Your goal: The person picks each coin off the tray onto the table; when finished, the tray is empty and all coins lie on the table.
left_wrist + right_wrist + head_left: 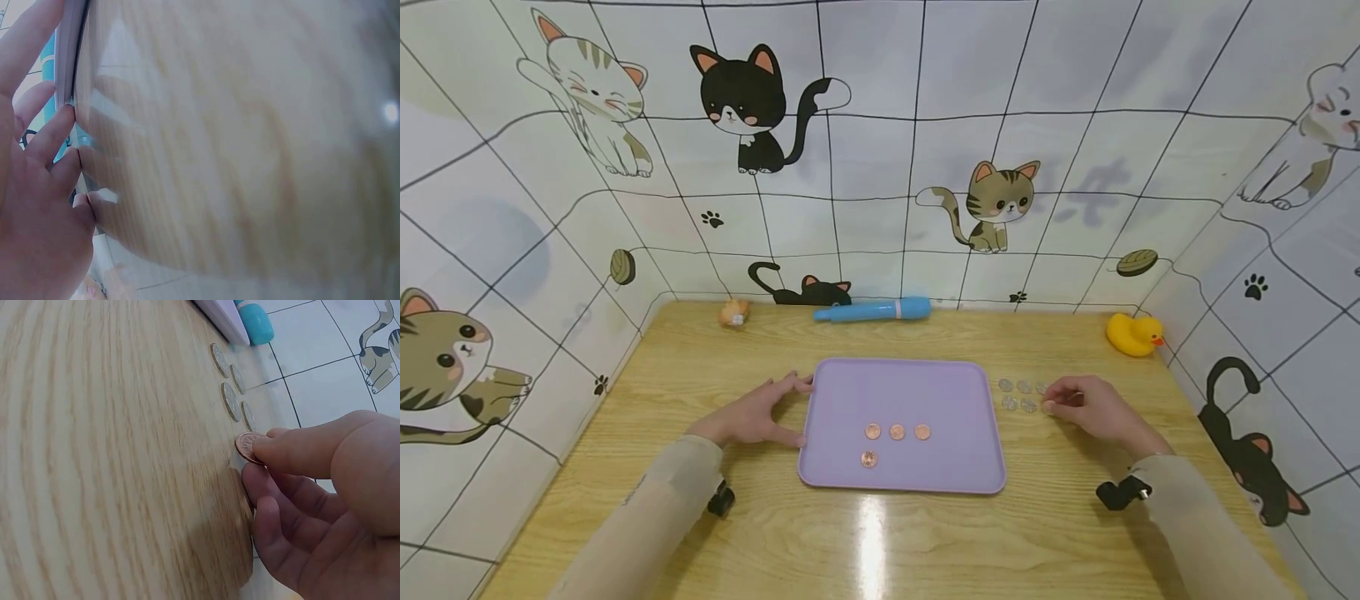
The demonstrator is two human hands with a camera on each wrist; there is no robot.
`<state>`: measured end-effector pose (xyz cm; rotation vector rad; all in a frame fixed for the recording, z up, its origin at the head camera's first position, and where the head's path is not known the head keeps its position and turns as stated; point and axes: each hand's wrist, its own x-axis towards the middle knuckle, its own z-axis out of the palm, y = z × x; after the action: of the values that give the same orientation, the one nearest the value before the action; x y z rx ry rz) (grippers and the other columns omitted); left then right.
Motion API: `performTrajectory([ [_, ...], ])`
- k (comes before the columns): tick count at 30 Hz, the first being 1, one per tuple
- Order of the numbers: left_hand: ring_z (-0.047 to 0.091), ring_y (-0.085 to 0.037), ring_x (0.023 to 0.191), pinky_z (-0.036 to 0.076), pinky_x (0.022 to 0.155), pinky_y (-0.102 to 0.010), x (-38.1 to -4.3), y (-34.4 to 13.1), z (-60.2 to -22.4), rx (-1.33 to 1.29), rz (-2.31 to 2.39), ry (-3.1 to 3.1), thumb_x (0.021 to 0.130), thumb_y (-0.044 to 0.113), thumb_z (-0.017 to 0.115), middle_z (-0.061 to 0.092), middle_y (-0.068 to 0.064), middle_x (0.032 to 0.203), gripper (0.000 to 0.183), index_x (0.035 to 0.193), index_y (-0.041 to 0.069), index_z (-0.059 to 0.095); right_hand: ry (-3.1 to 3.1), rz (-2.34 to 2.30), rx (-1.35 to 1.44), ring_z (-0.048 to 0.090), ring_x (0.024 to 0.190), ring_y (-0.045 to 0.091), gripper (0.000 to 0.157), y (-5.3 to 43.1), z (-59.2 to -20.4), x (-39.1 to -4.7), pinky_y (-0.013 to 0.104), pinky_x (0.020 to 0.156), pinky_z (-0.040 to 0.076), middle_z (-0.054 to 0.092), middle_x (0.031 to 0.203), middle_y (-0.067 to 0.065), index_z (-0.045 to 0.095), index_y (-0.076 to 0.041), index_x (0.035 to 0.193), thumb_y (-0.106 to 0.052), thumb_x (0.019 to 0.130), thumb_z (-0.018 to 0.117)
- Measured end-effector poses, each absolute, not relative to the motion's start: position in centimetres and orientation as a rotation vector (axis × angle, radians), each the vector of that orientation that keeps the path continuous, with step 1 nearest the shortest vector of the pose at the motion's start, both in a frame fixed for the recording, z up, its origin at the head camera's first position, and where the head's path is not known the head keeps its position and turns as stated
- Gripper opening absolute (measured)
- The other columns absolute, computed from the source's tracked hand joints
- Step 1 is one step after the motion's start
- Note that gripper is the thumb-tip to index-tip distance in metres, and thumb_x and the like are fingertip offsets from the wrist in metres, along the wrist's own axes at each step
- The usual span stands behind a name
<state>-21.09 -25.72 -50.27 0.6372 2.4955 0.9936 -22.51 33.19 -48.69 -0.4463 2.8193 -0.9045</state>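
A copper coin (250,447) is pinched between the thumb and fingers of my right hand (1093,406), just above the table right of the tray. Beside it, several silver coins (1010,403) lie in two short rows. The lilac tray (910,385) stands in the middle of the table. Three copper coins (897,432) form a row on it, and another copper coin (868,459) lies in front of the row's left end. With fingers spread, my left hand (758,415) touches the tray's left edge; in the left wrist view its fingertips meet the tabletop.
Along the back of the wooden table (775,542) lies a blue marker-like stick (872,311). A small orange-and-white figure (733,312) sits at the back left, and a yellow rubber duck (1133,335) at the back right. Cat-print sheeting (880,167) encloses the back and sides.
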Motion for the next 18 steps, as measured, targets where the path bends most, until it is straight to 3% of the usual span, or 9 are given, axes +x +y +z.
performTrajectory([
  [12, 0.01, -0.039, 0.162, 0.0, 0.129, -0.063, -21.22, -25.87, -50.63, 0.647, 1.004, 2.494, 0.081, 0.046, 0.09, 0.027, -0.012, 0.173, 0.085, 0.152, 0.023, 0.049, 2.905, -0.786, -0.437, 0.058, 0.082, 0.017, 0.008, 32.78, -48.81, -22.66, 0.029, 0.072, 0.05, 0.069, 0.09, -0.002, 0.074, -0.01, 0.101, -0.015, 0.096, 0.078],
  [18, 0.01, -0.04, 0.162, 0.0, 0.129, -0.064, -21.22, -25.93, -50.64, 0.663, 1.005, 2.498, 0.082, 0.047, 0.09, 0.028, -0.012, 0.172, 0.084, 0.151, 0.023, 0.049, 2.9, -0.794, -0.443, 0.06, 0.081, 0.016, 0.006, 32.75, -49.0, -22.62, 0.026, 0.072, 0.052, 0.07, 0.09, -0.002, 0.073, -0.01, 0.1, -0.011, 0.095, 0.077],
])
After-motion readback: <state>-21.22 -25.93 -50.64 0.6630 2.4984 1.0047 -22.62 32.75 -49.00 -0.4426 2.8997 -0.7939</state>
